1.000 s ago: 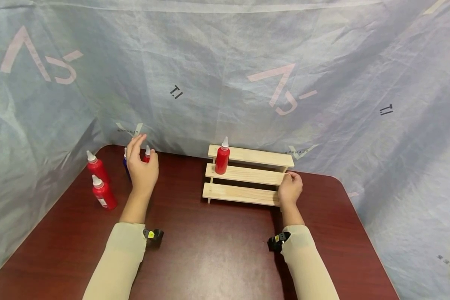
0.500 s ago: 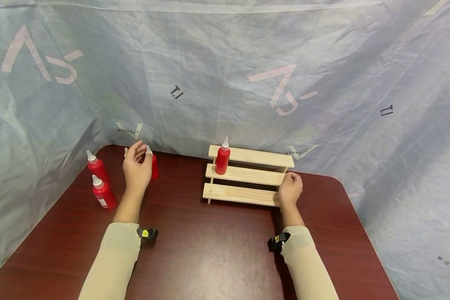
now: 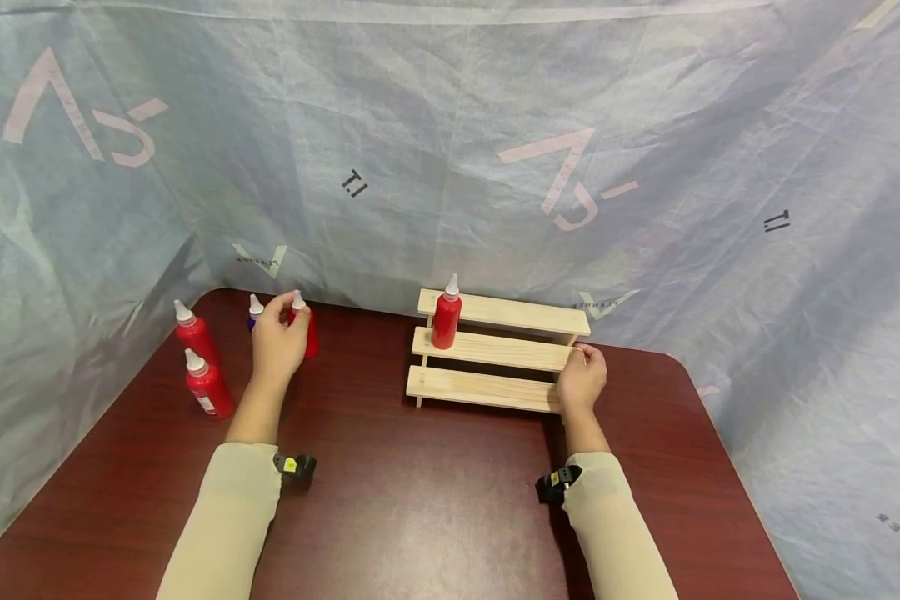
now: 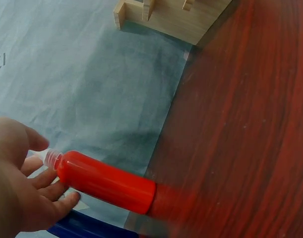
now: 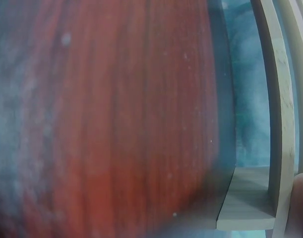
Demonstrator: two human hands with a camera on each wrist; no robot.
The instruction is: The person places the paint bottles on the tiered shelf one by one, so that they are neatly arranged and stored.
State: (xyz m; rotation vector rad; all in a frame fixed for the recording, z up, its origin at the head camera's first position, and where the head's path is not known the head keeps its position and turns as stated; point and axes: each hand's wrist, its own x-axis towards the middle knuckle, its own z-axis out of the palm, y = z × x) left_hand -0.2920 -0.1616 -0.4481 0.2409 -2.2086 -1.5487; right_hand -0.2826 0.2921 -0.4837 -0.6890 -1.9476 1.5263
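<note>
At the back left of the table stands a red squeeze bottle (image 3: 312,335) with a pale pointed nozzle. My left hand (image 3: 279,346) has its thumb and fingers curled round the neck of this bottle; in the left wrist view its red body (image 4: 109,181) is upright on the table, and the fingers show beside its shoulder. My right hand (image 3: 581,381) grips the right end of a three-step wooden rack (image 3: 487,387), at the middle step. Another red squeeze bottle (image 3: 446,322) stands on the middle step, toward the left end. Only a little of the right hand (image 5: 301,208) shows in the right wrist view.
A blue bottle (image 3: 255,313) stands just left of my left hand, partly hidden by it. Two more red bottles, one behind (image 3: 197,337) and one in front (image 3: 210,392), stand near the left table edge. A grey cloth (image 3: 390,150) hangs behind the dark red table (image 3: 435,500).
My left hand has moved slightly left and down, and its fingers have come in round the red bottle's neck. The blue bottle's top shows again. The right hand and rack have stayed put.
</note>
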